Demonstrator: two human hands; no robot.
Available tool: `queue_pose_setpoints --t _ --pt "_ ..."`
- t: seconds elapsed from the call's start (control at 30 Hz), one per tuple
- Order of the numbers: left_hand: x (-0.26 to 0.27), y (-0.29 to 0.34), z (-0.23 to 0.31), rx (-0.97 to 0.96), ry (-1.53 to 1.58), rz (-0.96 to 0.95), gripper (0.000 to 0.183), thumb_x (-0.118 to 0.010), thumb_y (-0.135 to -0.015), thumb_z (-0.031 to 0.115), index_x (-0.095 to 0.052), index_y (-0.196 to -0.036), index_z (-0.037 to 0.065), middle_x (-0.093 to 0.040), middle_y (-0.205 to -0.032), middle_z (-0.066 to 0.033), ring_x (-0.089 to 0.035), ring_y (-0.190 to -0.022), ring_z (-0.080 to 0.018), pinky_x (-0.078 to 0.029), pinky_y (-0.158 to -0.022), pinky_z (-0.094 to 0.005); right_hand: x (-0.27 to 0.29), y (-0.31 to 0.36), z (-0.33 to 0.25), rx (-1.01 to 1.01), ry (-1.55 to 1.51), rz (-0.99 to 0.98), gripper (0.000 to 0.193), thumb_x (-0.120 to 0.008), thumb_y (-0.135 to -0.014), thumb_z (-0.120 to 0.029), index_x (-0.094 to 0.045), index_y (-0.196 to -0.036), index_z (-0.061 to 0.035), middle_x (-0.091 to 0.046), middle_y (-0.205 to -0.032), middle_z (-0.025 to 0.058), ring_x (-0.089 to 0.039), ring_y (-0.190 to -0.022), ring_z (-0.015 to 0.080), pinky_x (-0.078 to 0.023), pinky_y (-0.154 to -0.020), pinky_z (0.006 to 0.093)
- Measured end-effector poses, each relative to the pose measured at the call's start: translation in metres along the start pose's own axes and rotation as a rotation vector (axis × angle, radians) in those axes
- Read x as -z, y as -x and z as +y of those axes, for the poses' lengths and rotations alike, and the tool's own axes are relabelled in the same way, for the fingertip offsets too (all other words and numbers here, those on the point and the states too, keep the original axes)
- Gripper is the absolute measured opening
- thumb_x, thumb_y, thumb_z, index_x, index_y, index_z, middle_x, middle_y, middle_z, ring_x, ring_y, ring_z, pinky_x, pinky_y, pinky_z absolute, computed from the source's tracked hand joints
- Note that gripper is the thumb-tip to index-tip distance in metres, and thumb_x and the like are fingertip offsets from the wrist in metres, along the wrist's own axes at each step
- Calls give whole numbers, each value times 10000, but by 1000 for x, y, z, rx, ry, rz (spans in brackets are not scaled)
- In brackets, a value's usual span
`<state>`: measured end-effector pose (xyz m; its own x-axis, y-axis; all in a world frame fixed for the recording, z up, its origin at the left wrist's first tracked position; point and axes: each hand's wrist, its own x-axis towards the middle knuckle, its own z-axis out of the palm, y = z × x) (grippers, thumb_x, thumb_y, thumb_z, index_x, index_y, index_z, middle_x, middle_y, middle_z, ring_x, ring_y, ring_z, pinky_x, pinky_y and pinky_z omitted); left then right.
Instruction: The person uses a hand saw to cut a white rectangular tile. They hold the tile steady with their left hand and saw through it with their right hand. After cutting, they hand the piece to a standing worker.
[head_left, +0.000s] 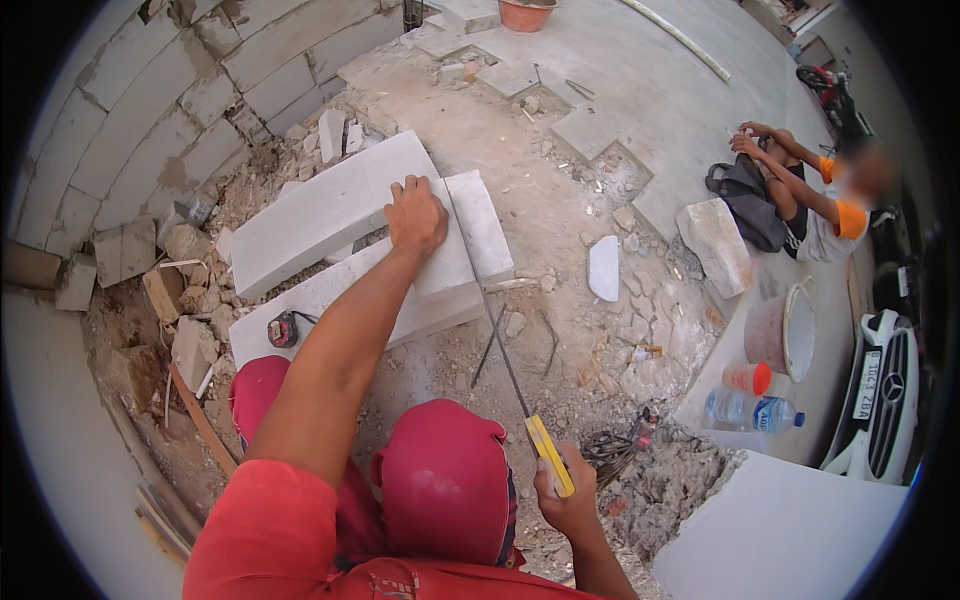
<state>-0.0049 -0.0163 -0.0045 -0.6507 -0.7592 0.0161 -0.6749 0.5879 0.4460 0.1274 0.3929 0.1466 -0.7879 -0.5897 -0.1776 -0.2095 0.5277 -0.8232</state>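
My right hand (570, 492) is closed round the yellow handle of a hand saw (543, 445). Its long thin blade, seen nearly edge-on, runs forward across the end of a white building block (330, 205). My left hand (416, 216) grips the top of this block near its right end, fingers bent over the surface. Beneath lies another white block (400, 318), set at an angle as a support. A black and red tape measure (283, 330) rests on the lower block's left end. How deep the blade sits in the block is hard to tell.
Rubble (195, 345) lines the block wall (150, 130) at left. On the right are a rough block (715, 245), a bucket (782, 328), a plastic bottle (755, 411) and a red-lidded jar (748, 378). Another person (815, 195) sits farther right, above a white car front (875, 400).
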Motion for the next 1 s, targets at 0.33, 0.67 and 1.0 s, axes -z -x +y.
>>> queue_pose_setpoints --t 0.33,0.67,1.0 --pt "-2 1 -4 2 -36 65 262 -540 -957 150 -647 -1143 -1 -605 -1250 -165 -539 -1239 -404 -542 -924 -593 -54 -68 -6 29 -85 58 135 -648 -979 -120 -603 -1002 5 -582 -760 193 -590 -636 314 -497 -634 399" --pt "-1 -6 1 -76 -38 60 254 -538 -975 170 -641 -1120 -11 -606 -1216 -176 -553 -1205 -408 -546 -907 -596 -69 -153 -13 160 -56 119 183 -648 -983 -166 -586 -994 6 -554 -756 187 -559 -663 337 -462 -646 417" --pt "0 1 -8 -87 -52 45 239 -531 -987 168 -647 -1095 -11 -610 -1207 -178 -562 -1197 -406 -552 -916 -590 -27 -32 2 38 0 15 192 -669 -962 -124 -622 -1091 10 -642 -839 227 -686 -756 394 -535 -688 425"
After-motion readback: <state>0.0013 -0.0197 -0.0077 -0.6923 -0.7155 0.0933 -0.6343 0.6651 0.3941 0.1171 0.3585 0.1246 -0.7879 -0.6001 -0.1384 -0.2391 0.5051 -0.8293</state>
